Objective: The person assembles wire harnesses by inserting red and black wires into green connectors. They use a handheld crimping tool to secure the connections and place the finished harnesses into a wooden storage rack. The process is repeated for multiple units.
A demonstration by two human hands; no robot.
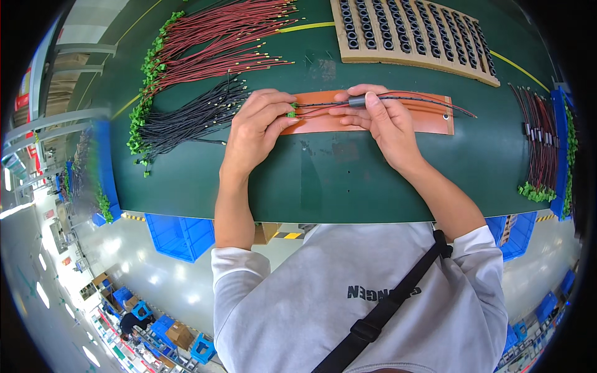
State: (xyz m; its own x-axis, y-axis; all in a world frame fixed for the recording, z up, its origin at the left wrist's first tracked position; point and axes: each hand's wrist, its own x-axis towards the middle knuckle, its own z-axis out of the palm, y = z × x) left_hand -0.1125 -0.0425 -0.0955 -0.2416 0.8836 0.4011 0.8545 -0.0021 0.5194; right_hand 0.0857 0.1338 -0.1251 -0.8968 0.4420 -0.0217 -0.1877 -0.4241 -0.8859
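Both hands are up over the orange mat [429, 118] in the middle of the green desk [348, 180]. The left hand [258, 127] has its fingers pressed together, pinching a small green plug [291, 113] at the mat's left end. From that plug a thin wire pair [323, 107], 1 red and 1 black, runs right, just above the mat. The right hand [379, 121] pinches a dark ring [357, 101] between thumb and forefinger, and the wires pass through it and trail on toward the mat's right end. Off to the left lie a bundle of red wires [224, 37] and a bundle of black wires [186, 118], both with green plugs. Behind the mat sits a cardboard tray [413, 59] filled with rows of dark rings. At the far right, a finished batch [541, 149] rests near the desk edge.
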